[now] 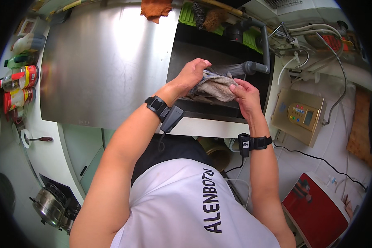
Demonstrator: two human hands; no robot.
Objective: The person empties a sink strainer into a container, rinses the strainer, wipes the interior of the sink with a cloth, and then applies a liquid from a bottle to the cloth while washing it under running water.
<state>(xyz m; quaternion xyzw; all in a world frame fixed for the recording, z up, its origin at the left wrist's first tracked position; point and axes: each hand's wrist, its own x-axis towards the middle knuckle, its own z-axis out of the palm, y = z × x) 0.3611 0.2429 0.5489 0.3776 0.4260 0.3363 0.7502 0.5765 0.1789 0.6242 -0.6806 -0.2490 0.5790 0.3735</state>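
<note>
A wet, greyish-beige cloth (218, 87) is stretched between my two hands above a dark sink (190, 46). My left hand (193, 73) grips its left end, thumb and fingers pinched together. On the right side, my right hand (246, 93) holds the other end between thumb and fingers. Water sprays leftward from the black faucet head (251, 67) toward the cloth and my left hand. Part of the sink's basin is hidden behind the cloth and hands.
Left of the sink lies a stainless steel worktop (105, 68), with an orange cloth (156, 9) at its back edge. Scrubbers (215, 19) rest on a green rack (186, 13) behind the sink. Bottles (21, 77) stand far left. A gold control box (298, 116) is at right.
</note>
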